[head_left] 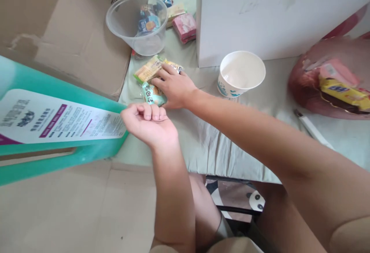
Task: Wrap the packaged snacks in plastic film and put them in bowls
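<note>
My right hand point(177, 88) reaches across the cloth-covered table with its fingers spread over a small group of wrapped snacks. Under and beside its fingertips lie a yellow-green snack packet point(148, 69) and a mint-green snack packet point(152, 94). Part of another yellow packet point(173, 65) shows behind the fingers. Nearer to me, my left hand point(150, 123) is turned palm up with its fingers curled in, and nothing shows in it. It is beside the green jug point(115, 108). A clear plastic tub point(148, 46) stands just behind the snacks.
Behind the tub lie a pink packet point(185, 27) and other snacks. A white paper bowl point(243, 71) stands right of my right hand, before a white box point(260, 17). Farther right are a reddish transparent container point(303, 87) with snacks and a white pen-like stick point(313, 129). A cardboard box point(72, 33) stands left.
</note>
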### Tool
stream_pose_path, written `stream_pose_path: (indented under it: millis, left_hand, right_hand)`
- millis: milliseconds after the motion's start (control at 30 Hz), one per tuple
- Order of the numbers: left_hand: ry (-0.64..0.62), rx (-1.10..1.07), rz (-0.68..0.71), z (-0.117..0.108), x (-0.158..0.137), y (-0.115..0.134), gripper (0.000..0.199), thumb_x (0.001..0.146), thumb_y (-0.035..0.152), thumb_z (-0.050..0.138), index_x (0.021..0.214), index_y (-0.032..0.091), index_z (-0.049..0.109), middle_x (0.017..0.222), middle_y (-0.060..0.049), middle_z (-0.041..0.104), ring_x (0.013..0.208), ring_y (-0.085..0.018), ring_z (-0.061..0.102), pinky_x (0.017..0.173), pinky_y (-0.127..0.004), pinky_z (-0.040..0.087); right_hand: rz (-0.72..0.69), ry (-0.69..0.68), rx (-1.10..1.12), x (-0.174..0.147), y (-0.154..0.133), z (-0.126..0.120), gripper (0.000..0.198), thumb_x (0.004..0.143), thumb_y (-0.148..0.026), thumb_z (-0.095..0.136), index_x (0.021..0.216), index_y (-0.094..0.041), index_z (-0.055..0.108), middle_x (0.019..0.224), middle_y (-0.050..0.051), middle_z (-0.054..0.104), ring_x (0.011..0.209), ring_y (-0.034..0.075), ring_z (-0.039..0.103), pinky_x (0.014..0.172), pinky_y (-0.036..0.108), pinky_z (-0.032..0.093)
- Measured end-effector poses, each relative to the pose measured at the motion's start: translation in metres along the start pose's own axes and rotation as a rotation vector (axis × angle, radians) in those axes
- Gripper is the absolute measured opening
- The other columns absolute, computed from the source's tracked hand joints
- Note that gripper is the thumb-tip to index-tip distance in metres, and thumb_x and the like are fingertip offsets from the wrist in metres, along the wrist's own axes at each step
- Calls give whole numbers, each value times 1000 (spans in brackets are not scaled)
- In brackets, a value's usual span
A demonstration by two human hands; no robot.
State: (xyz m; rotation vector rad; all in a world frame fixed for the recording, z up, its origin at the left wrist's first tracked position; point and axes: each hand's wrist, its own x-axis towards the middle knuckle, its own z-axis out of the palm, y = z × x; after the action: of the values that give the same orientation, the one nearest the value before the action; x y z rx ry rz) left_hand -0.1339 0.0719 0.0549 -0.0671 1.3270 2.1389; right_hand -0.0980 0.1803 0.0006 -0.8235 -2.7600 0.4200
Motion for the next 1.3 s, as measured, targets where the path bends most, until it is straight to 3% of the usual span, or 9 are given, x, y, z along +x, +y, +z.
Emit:
stream_pose_path:
  millis: [233, 400, 500, 700, 867, 933, 1033, 1167, 1300]
  left_hand:
    - [-77, 52, 76, -2, -15, 9, 33, 91, 18, 48, 62, 20, 32, 56, 5, 19, 44, -6, 19, 45, -22, 19]
    - [-390, 493, 194, -3, -16, -19, 16, 76, 20, 66, 67, 22, 53, 67, 3, 48, 62, -9, 47, 59, -22, 38]
    - [-632, 809, 128, -3, -21, -41, 8, 77, 30, 69, 77, 22, 65, 79, 2, 61, 74, -12, 56, 65, -23, 43]
    - [-914, 1105, 34, 1, -44, -61, 27, 81, 41, 72, 99, 22, 70, 97, -3, 69, 82, -16, 61, 69, -26, 49]
    - [-1044, 1320, -100, 0, -48, -55, 65, 65, 36, 85, 126, 22, 67, 122, -9, 68, 102, -23, 68, 84, -34, 58]
    - [-1021, 1356, -39, -3, -39, -51, 70, 62, 35, 87, 128, 22, 67, 123, -10, 68, 107, -26, 69, 89, -38, 59]
    - [-868, 1369, 138, -8, -20, -48, 66, 64, 36, 86, 126, 22, 70, 123, -11, 68, 115, -31, 68, 100, -47, 58]
    - [-669, 1330, 533, -8, -8, -57, 49, 67, 25, 82, 116, 25, 73, 127, -10, 67, 125, -32, 63, 119, -56, 46]
    - [-856, 1030, 894, -1, -26, -74, 24, 81, 32, 75, 103, 25, 72, 115, -9, 69, 119, -28, 66, 119, -51, 47]
  right_hand:
    - [28, -57, 25, -109, -15, -27, 68, 78, -35, 80, 141, -18, 60, 153, 20, 56, 155, 41, 35, 112, 66, 46]
    - [182, -13, 6, -195, -20, -28, 70, 78, -34, 79, 144, -19, 59, 165, 22, 44, 159, 51, 25, 117, 82, 25]
    - [233, 35, 18, -232, -18, -23, 74, 77, -38, 79, 146, -21, 59, 165, 21, 45, 159, 52, 23, 119, 82, 16]
    - [299, 167, 59, -265, 10, -17, 75, 83, -42, 77, 153, -30, 55, 167, 14, 44, 160, 47, 25, 124, 72, 19]
    - [245, 216, 154, -268, 34, -20, 89, 82, -57, 79, 160, -27, 48, 173, 14, 33, 162, 42, 23, 125, 62, 32]
    - [260, 225, 174, -269, 37, -23, 81, 86, -59, 75, 157, -28, 52, 172, 14, 35, 160, 42, 26, 124, 62, 35]
    - [383, 293, 147, -269, 39, -26, 57, 95, -43, 65, 149, -28, 59, 169, 14, 38, 157, 41, 31, 123, 63, 33]
    - [510, 284, 163, -262, 43, -29, 69, 87, -39, 73, 152, -28, 55, 169, 18, 36, 153, 44, 36, 119, 65, 34]
    - [534, 229, 295, -256, 48, -39, 67, 83, -27, 67, 150, -25, 57, 146, 19, 60, 131, 39, 57, 110, 58, 44]
